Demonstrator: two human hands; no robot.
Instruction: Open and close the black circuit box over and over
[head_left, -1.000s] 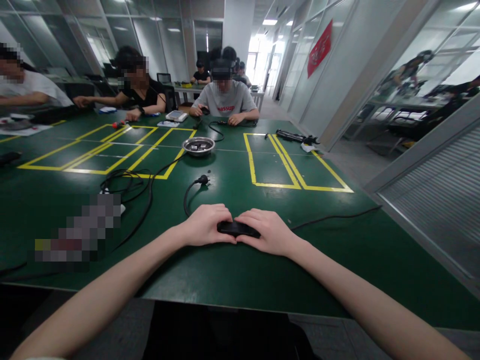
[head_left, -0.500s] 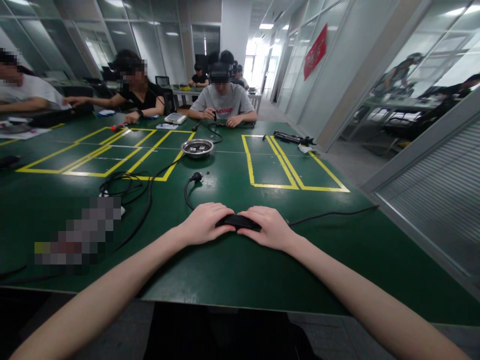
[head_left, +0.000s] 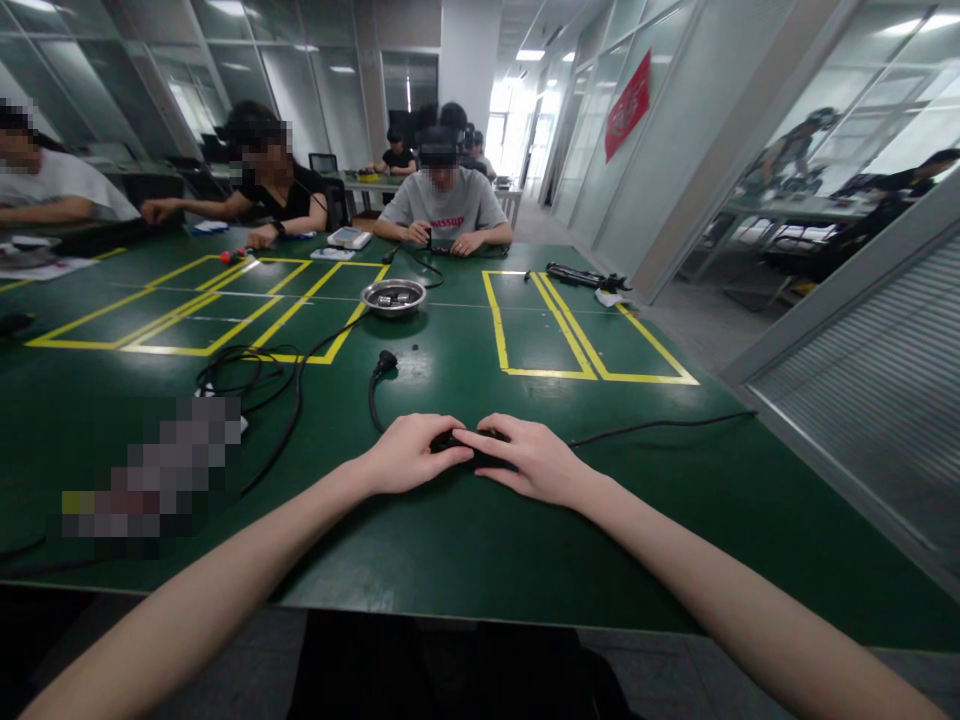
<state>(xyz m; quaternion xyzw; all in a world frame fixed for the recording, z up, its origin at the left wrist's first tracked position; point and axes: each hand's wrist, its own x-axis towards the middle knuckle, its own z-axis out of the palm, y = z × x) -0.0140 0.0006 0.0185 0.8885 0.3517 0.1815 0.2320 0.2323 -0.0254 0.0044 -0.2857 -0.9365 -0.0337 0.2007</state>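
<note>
Low over the green table [head_left: 420, 560], a black power adapter [head_left: 491, 452] lies between my two hands, largely covered by their fingers. My left hand [head_left: 412, 452] is closed on its left end, thumb along the near side and fingers along the far side. Around its right end is my right hand [head_left: 529, 458], thumb in front and fingers spread over it, one finger reaching across to the left hand's fingertips. From the left side a black cord leads to a plug [head_left: 385, 364]. A thinner cable [head_left: 667, 425] runs off to the right.
A metal bowl [head_left: 393, 297] with small metal parts stands beyond the plug. Left lie coiled black cable [head_left: 251, 370] and a blurred-out object [head_left: 161, 465]. Yellow tape marks boxes on the tabletop. A folded black tripod-like item [head_left: 585, 277] lies far right. Co-workers sit opposite and left.
My right hand's fingers have spread, and one now stretches left across the adapter to the left hand. The plug has shifted slightly left and down.
</note>
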